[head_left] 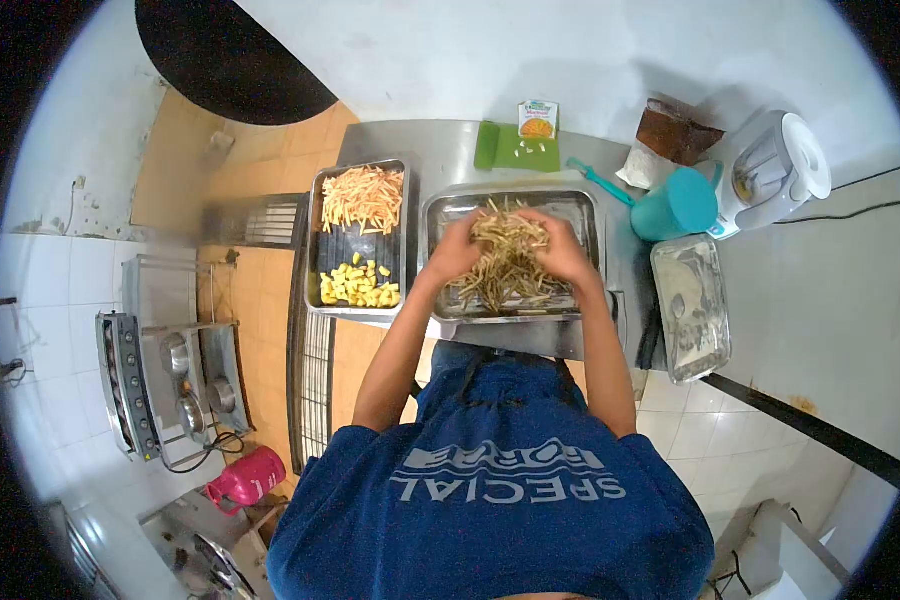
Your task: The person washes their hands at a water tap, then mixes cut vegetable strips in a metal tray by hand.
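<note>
My left hand and my right hand are inside a rectangular metal tray. Between them they grip a heap of thin brownish-green vegetable strips, whose exact kind I cannot make out. The fingers curl into the heap from both sides, partly hidden by the strips. To the left stands a second metal tray. Pale orange strips fill its far end, and yellow chunks lie at its near end.
Behind the tray are a green board and a seasoning packet. On the right stand a teal measuring jug, a blender, an opened brown bag and a flour-dusted tray. A stove and pink gas cylinder are lower left.
</note>
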Tool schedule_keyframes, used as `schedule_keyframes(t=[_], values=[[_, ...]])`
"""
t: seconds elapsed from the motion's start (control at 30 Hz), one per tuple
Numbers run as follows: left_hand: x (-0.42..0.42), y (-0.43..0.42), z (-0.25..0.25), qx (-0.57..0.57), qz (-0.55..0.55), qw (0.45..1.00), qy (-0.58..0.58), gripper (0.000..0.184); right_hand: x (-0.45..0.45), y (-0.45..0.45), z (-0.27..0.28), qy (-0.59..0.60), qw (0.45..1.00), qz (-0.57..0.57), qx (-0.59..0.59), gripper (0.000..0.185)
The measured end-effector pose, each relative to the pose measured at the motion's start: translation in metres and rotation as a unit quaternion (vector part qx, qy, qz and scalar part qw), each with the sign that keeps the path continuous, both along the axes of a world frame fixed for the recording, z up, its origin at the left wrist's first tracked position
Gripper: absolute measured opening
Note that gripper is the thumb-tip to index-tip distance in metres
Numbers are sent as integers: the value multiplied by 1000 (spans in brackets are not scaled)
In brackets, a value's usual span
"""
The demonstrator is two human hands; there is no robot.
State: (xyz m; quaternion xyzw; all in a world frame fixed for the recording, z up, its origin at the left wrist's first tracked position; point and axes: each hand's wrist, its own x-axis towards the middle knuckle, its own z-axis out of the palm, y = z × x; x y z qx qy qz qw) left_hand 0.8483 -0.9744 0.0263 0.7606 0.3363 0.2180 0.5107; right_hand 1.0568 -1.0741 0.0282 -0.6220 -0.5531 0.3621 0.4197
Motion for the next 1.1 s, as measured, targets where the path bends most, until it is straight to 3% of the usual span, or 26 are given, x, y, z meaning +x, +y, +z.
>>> schedule_keyframes(t=[0.07,0.13,0.17,0.23,0.3,0.33,0.4,0.43,0.5,0.53,0.57,0.67,0.73,0.8,0.9,0.93,1.0,1.03,1.1], values=[[2,-1,5,-28,6,1000,-7,50,8,-2,16,42,995,69,52,62],[0,2,2,55,-95,993,42,52,14,-4,22,23,994,97,39,68],[-5,4,-4,110,-119,979,126,59,18,-4,24,-4,994,110,22,71],[-1,1,-13,142,-99,970,171,62,28,-2,14,-33,992,122,7,74],[3,-4,-15,155,-55,960,228,75,30,1,-6,-180,977,92,-65,85],[6,-6,-14,156,-55,959,228,75,22,2,5,-180,977,91,-64,85],[11,-16,-15,99,5,951,293,81,-6,0,22,-319,928,72,-177,96],[13,-19,-29,98,6,951,294,81,-13,3,9,-327,925,92,-171,99],[18,-20,-54,225,31,915,334,78,-30,11,-21,-330,932,76,-128,94],[19,-19,-53,227,30,915,333,78,-34,15,-39,-333,937,58,-83,89],[21,-18,-52,190,47,932,304,73,-32,17,-59,-279,960,34,-24,73],[28,-19,-42,136,70,957,247,56,-19,23,-71,-216,976,27,-26,58],[23,-15,-45,135,70,966,211,49,-12,16,-30,-176,982,45,-52,50],[19,-8,-38,143,61,972,175,46,-8,6,-20,-47,998,-11,34,47],[9,-7,-24,57,38,997,45,56,-3,-5,8,-56,998,-7,29,57],[4,-12,-20,54,37,997,48,56,-2,-8,16,-84,995,-1,45,62],[2,-14,-4,215,30,961,171,65,1,-13,27,-99,994,6,53,64],[4,-16,6,169,29,948,267,78,4,-16,24,-142,990,-9,14,62],[0,-12,1,147,33,955,257,78,15,-19,15,-190,981,-26,-19,60]])
